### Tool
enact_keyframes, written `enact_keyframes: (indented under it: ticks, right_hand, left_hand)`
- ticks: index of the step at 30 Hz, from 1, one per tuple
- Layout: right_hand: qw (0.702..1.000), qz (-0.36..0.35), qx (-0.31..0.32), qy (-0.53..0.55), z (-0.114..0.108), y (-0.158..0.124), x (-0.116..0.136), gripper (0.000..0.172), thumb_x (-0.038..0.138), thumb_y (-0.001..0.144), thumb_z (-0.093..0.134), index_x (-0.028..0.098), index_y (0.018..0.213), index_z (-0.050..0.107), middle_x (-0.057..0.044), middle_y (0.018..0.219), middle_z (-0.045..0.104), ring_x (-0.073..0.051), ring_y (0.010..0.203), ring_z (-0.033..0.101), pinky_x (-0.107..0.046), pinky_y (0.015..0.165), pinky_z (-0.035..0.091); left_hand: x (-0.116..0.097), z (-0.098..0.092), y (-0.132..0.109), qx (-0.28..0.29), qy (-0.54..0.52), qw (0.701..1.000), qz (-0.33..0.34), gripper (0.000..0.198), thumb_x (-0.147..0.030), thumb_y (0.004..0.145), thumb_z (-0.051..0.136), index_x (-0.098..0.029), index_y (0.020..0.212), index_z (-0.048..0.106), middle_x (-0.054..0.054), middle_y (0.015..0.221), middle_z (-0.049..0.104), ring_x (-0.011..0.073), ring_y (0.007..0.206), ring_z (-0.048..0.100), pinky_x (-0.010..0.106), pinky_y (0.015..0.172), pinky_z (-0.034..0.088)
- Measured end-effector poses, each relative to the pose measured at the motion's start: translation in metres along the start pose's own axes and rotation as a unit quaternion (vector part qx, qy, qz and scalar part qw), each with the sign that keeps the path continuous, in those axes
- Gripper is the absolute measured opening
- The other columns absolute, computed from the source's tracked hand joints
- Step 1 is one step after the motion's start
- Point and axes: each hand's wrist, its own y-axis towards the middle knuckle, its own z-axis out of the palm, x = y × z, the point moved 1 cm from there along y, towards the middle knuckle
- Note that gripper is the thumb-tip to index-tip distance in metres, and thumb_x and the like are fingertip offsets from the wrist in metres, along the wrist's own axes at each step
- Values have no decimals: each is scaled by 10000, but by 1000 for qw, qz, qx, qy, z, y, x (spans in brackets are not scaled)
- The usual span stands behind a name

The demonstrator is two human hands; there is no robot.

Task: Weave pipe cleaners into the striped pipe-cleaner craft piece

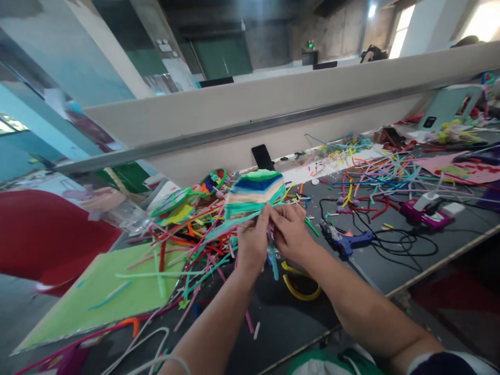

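My left hand (253, 240) and my right hand (289, 229) are raised together above the dark table (390, 265). Both pinch the lower edge of a striped pipe-cleaner fan (254, 192), with bands of green, blue, cream and teal. The fan stands upright above my fingers. A teal pipe-cleaner end (273, 260) hangs down between my hands. Under and to the left of my hands lies a tangled heap of loose coloured pipe cleaners (187, 239).
A blue glue gun (346, 240) with black cables lies right of my hands. A green felt sheet (101, 291) covers the left. A yellow curved piece (299, 286) lies near me. A black phone (262, 156) leans on the partition. More pipe cleaners (383, 172) spread at right.
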Motion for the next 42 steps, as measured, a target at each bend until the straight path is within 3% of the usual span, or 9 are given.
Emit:
enact_keyframes:
  ticks: [4, 8, 10, 12, 18, 21, 27, 36, 42]
  right_hand:
    - [978, 66, -166, 104, -14, 1, -9, 543, 145, 798, 489, 319, 1312, 507, -51, 1099, 579, -228, 1044, 476, -415, 970, 297]
    - [879, 213, -304, 298, -16, 7, -34, 402, 247, 826, 518, 301, 1220, 579, -29, 1121, 595, -187, 1018, 516, -346, 936, 368]
    - [839, 252, -296, 381, -12, 11, -45, 335, 295, 808, 549, 277, 1132, 634, -19, 1075, 635, -171, 969, 556, -318, 892, 400]
    - [834, 271, -260, 404, -9, 14, -52, 285, 345, 799, 561, 254, 1043, 676, -12, 996, 672, -165, 915, 583, -303, 854, 419]
    - [931, 251, -134, 230, -17, 13, -57, 304, 434, 815, 539, 193, 872, 715, -11, 800, 688, -180, 778, 589, -283, 729, 428]
    - [946, 248, -102, 184, -21, 13, -61, 307, 438, 809, 541, 180, 793, 708, -4, 712, 659, -167, 699, 569, -273, 679, 420]
    - [905, 285, -62, 309, -15, 15, -65, 196, 385, 706, 674, 189, 715, 687, 20, 634, 631, -130, 613, 538, -259, 640, 417]
    - [842, 304, -13, 446, -10, 13, -57, 109, 300, 709, 685, 203, 759, 681, 8, 695, 671, -127, 667, 590, -265, 713, 441]
    - [834, 307, -19, 458, -11, 14, -55, 107, 290, 697, 694, 200, 754, 682, 9, 687, 658, -124, 662, 580, -264, 705, 440]
  left_hand:
    - [4, -8, 16, -3, -143, 987, -76, 227, -333, 678, 733, -143, 697, 611, -13, 606, 611, 104, 600, 583, 234, 651, 486]
    - [6, -16, 26, 47, -215, 966, -134, 256, -313, 661, 757, -133, 661, 575, -3, 607, 599, 89, 566, 570, 210, 580, 464]
    - [9, -18, 28, 67, -233, 958, -151, 255, -298, 672, 754, -127, 654, 566, -4, 604, 590, 81, 545, 556, 213, 574, 459]
    - [13, -18, 28, 82, -240, 952, -169, 255, -291, 677, 752, -124, 646, 562, -4, 594, 583, 77, 524, 542, 214, 562, 454]
    - [23, -23, 33, 104, -205, 956, -181, 257, -289, 661, 762, -106, 607, 590, 11, 551, 579, 88, 507, 534, 213, 528, 433]
    - [27, -30, 38, 128, -196, 955, -185, 250, -292, 669, 756, -108, 607, 599, 9, 556, 581, 86, 503, 525, 223, 539, 434]
    - [32, -38, 42, 166, -173, 952, -189, 255, -304, 691, 740, -106, 611, 602, 11, 561, 576, 82, 496, 509, 213, 508, 405]
    - [38, -43, 46, 175, -207, 937, -220, 244, -274, 699, 741, -108, 630, 577, 12, 566, 557, 87, 526, 514, 217, 522, 424]
    - [41, -43, 45, 179, -220, 929, -237, 255, -289, 717, 728, -111, 642, 562, 8, 580, 555, 79, 516, 509, 210, 516, 422]
